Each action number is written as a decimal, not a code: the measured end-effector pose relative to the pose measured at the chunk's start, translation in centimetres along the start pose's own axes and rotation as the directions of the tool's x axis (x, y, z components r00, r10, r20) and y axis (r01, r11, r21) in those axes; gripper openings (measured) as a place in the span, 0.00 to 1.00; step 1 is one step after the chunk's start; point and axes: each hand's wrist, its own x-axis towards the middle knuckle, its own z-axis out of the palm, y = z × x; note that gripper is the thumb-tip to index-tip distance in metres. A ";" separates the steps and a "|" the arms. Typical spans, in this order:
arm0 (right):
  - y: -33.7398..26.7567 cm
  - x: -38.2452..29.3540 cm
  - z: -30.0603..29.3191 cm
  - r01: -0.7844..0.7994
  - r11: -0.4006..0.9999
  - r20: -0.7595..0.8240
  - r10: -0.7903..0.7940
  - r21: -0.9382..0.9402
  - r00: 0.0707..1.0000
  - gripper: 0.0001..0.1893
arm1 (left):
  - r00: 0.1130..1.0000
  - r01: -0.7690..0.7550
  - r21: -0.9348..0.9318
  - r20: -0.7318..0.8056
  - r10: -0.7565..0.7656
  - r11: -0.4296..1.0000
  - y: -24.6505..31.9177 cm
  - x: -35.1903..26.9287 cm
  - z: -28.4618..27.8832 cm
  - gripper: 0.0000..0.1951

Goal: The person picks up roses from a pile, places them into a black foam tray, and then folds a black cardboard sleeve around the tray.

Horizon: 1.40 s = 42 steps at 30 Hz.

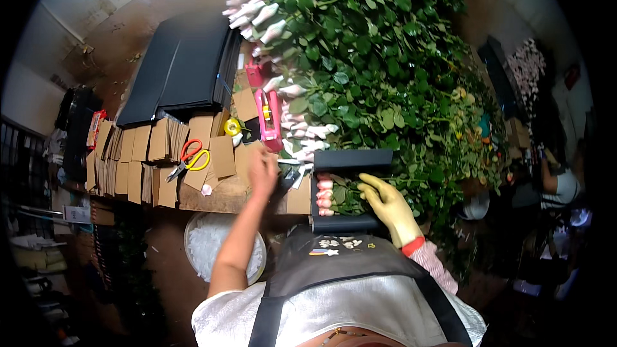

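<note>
Several pink rose heads [325, 195] lie in a row on a black wrapping sheet [353, 159], whose two sides stand up around them. My right hand [385, 200], in a yellow rubber glove, rests over the stems and leaves with its fingers apart. My left hand [263, 166], bare and somewhat blurred, is just below a pink tape dispenser [270, 123]; whether it holds something cannot be seen. White-sleeved rose buds [272, 31] and a large heap of leafy stems [366, 58] lie beyond.
Red-and-yellow-handled scissors [195, 159] lie on cardboard pieces [221, 156], near a yellow tape roll [232, 127]. Stacked black sheets [185, 67] stand at the back left. Below the table edge is a bucket of white pieces [207, 246]. Another person [561, 185] is at the far right.
</note>
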 end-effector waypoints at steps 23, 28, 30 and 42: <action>-6.5 3.2 3.1 -0.096 0.856 0.478 -0.187 0.508 0.858 0.42 | 0.576 -0.713 0.192 -0.387 0.720 0.674 16.3 1.1 -8.2 0.12; -3.3 4.2 0.6 -0.164 0.985 0.176 0.151 0.061 0.973 0.18 | 0.696 -0.704 -0.028 0.176 0.697 0.710 19.3 -4.1 -4.2 0.22; -2.1 2.4 -1.6 -0.159 0.957 0.069 0.146 0.243 0.987 0.13 | 0.862 -0.507 0.032 0.031 0.506 0.861 16.6 -5.1 -3.5 0.25; 1.9 5.0 -5.9 0.043 0.492 0.237 0.338 -0.869 0.911 0.19 | 0.770 0.468 -0.025 0.502 -0.393 0.883 4.5 -10.0 4.3 0.15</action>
